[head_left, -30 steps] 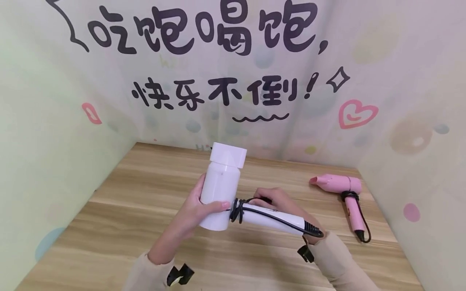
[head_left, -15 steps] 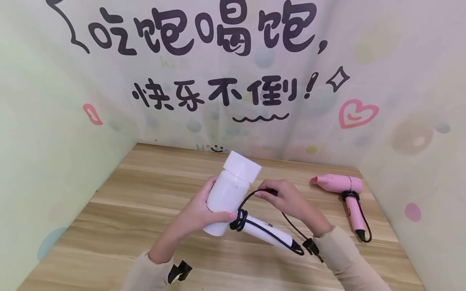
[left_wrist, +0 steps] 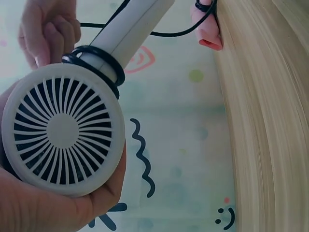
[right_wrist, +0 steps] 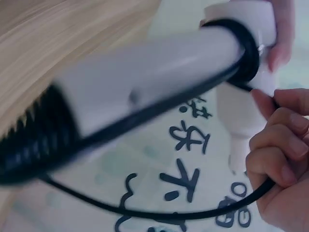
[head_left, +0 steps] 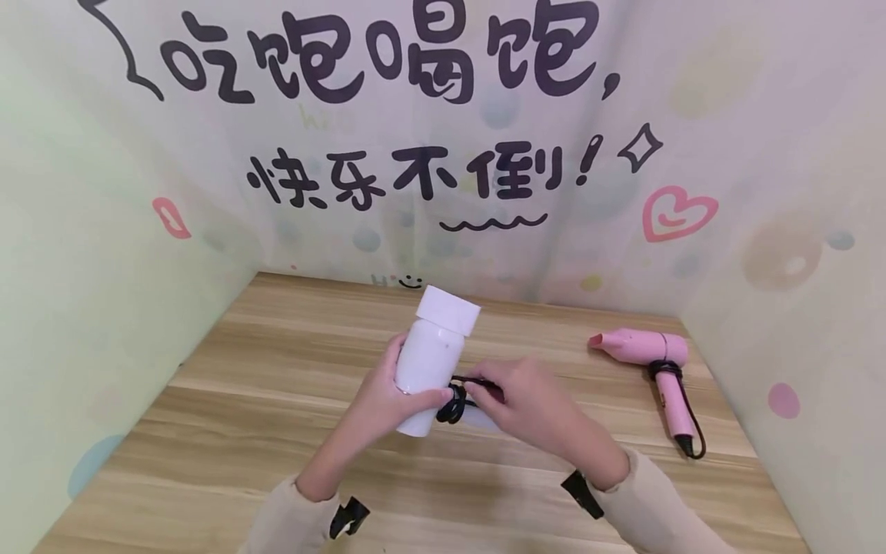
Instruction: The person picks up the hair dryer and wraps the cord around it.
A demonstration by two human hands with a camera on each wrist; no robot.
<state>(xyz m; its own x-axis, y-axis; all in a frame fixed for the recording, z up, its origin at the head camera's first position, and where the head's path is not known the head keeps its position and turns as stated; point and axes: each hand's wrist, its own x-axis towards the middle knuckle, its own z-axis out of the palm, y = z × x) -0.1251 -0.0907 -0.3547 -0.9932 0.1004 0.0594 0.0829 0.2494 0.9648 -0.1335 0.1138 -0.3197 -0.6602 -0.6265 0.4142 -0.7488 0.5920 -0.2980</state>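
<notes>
A white hair dryer (head_left: 431,355) is held up over the table, its nozzle tilted away. My left hand (head_left: 379,392) grips its barrel, thumb lying across the near side by the handle. In the left wrist view the round slatted air inlet (left_wrist: 63,130) faces the camera. Black power cord (head_left: 451,405) is wound round the top of the handle (right_wrist: 154,77). My right hand (head_left: 529,400) pinches a stretch of that cord between thumb and forefinger, close beside the windings. In the head view this hand covers most of the handle; a loop of cord hangs below it in the right wrist view.
A pink hair dryer (head_left: 640,348) lies at the right of the wooden table (head_left: 277,346), its black cord wrapped round its handle. A patterned fabric wall (head_left: 332,246) with black lettering stands behind the table.
The right hand first drew the cord out to the right of the white hair dryer, then came back over the handle. The dryer tilted right, then swung partly back left.
</notes>
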